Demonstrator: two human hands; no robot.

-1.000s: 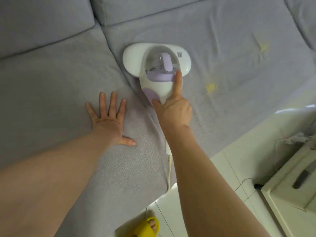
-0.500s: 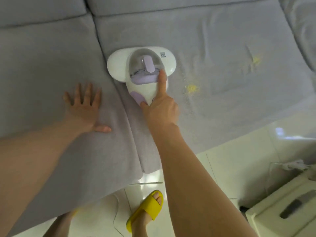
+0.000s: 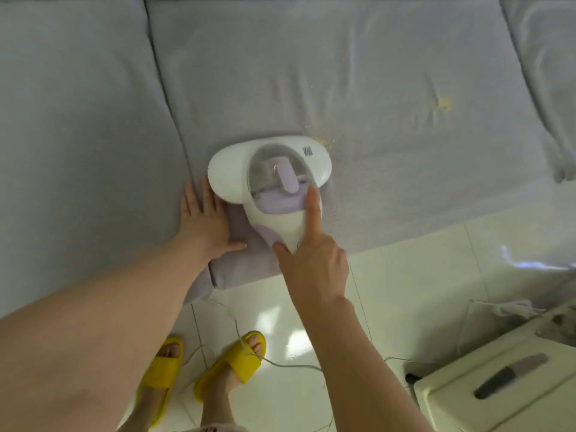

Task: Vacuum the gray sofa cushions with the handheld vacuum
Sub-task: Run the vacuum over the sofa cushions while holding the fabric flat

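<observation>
A white and lilac handheld vacuum (image 3: 249, 169) sits flat on the gray sofa's middle seat cushion (image 3: 311, 76), near its front left corner. My right hand (image 3: 311, 263) grips its handle from behind, index finger stretched forward along the body. My left hand (image 3: 202, 219) lies flat, fingers straight, on the seam between the left cushion (image 3: 78, 120) and the middle one, touching the vacuum's left side. Yellow crumbs (image 3: 444, 102) lie on the middle cushion to the right, and a smaller patch (image 3: 322, 141) shows at the vacuum's front right edge.
The white tiled floor (image 3: 420, 269) runs along the sofa front. My feet in yellow slippers (image 3: 230, 366) stand on it, with the vacuum's thin cord (image 3: 280, 366) trailing past them. A cream box (image 3: 498, 385) stands at lower right. Another cushion (image 3: 548, 57) lies at far right.
The vacuum has been pulled back toward the cushion's front edge. My left hand has slid right from the left cushion to the seam beside the vacuum. The view has tilted down, showing both feet.
</observation>
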